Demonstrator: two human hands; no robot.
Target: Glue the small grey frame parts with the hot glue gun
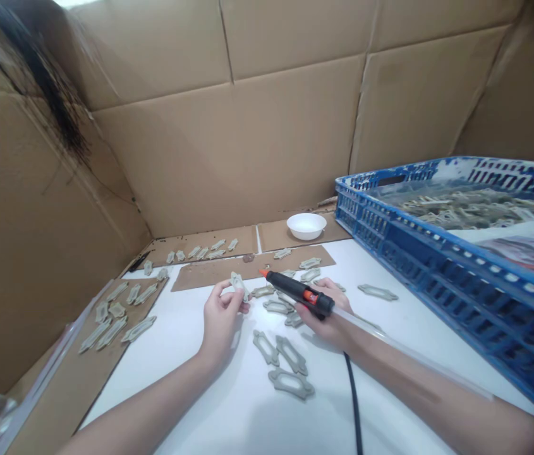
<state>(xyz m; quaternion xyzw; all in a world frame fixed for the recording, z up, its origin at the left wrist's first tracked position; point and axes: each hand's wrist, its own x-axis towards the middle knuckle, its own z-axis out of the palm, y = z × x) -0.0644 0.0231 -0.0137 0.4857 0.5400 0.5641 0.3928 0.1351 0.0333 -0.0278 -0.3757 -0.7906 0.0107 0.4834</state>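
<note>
Between the thumb and fingers of my left hand point(223, 316) is a small grey-green frame piece point(239, 286), held up over the white table. My right hand point(326, 316) is closed around a black hot glue gun point(297, 289); its orange nozzle points left, towards the held piece but apart from it. A long clear glue stick point(409, 351) sticks out of the gun's back along my right forearm. Beneath and around the gun lie several similar frame pieces point(279, 306). Closer to me, three more frame pieces point(291, 383) rest on the table.
On the right stands a blue plastic crate point(418, 272) full of such pieces. A white bowl point(307, 226) sits at the back. Cardboard strips point(191, 278) at the left and back carry more pieces. A black cord point(354, 404) runs towards me. Cardboard walls point(248, 151) enclose the table.
</note>
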